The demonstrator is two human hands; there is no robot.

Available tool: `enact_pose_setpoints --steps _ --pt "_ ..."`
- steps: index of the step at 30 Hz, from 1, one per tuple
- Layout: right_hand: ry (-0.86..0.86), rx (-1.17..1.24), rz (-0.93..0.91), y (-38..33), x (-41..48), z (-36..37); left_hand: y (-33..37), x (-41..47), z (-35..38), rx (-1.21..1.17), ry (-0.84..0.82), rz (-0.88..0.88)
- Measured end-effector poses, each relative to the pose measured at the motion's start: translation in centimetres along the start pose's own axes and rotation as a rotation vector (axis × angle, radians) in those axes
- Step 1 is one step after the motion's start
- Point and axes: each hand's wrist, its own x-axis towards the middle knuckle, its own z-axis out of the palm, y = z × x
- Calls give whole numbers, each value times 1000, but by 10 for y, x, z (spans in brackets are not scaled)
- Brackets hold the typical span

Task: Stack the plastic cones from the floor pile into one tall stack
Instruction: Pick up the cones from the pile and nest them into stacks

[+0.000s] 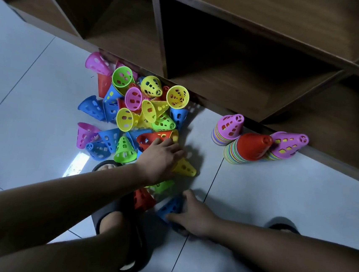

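The pale tiled floor [276, 211] carries a loose pile of coloured cones [132, 113], with three short cone stacks [249, 150] well apart from it along the shelf unit [226, 52] base.

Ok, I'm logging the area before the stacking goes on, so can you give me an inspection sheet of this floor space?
Surface: pale tiled floor, glare patch at left.
Job's things: loose cone pile, perforated, mixed colours; near the shelf base a pink-topped stack, a red-topped stack and a leaning stack.
Clutter: nothing seen.
Hands: left hand lies over a yellow cone, grip unclear; right hand holds a blue cone between thumb and fingers.
Cables: nothing seen.
Surroundings: wooden shelf unit, compartments dark; dark slippers on the feet.
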Motion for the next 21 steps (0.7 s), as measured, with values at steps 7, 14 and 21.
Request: enact_pose_setpoints --steps 7,14,21 --pt "-36 432 259 4 22 15 0 -2 5 35 5 22" --pt "48 686 212 -16 32 26 2 -8 12 -2 67 6" --pt "209 638 46 -22 39 7 5 -14 5 -211 217 -124"
